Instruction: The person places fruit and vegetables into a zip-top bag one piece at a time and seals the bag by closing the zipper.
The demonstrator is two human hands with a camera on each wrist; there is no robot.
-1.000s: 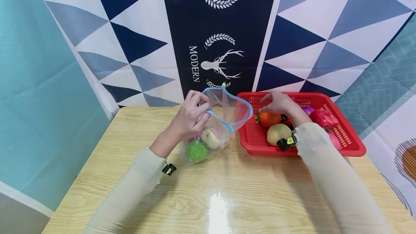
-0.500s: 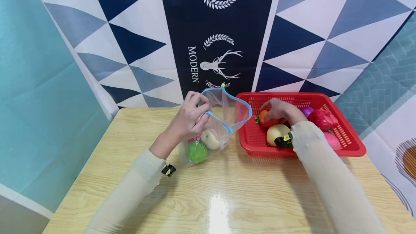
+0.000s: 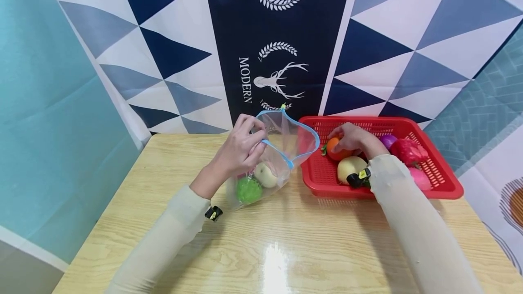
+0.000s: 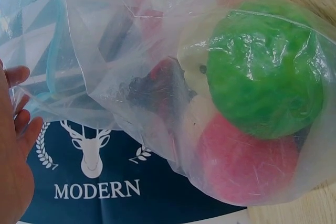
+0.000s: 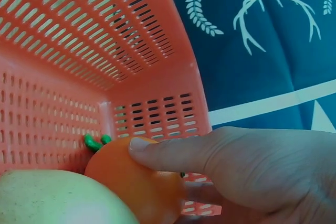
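My left hand [image 3: 243, 144] pinches the blue-edged rim of a clear zip-lock bag [image 3: 292, 133], whose mouth gapes toward the basket. Inside the bag lie a green round fruit [image 4: 265, 69], a pink one [image 4: 247, 161] and a pale one [image 3: 265, 174]; something dark red shows blurred behind the plastic. Over the red basket [image 3: 320, 180], my right hand [image 3: 354, 139] grips an orange fruit with green leaves [image 3: 337, 149]. In the right wrist view the thumb presses on top of this orange fruit [image 5: 134, 182], and the other fingers are partly hidden behind it.
A pale yellow round fruit [image 3: 350, 169] sits just in front of the orange one. Further right in the basket are a purple item [image 3: 387, 140], a red dragon fruit [image 3: 410, 151] and a pink fruit [image 3: 420, 178]. Bag and basket stand on a wooden table [image 3: 229, 248].
My right hand has come down onto the orange fruit, and its thumb and fingers have closed round it. The left hand and the bag have stayed in place.
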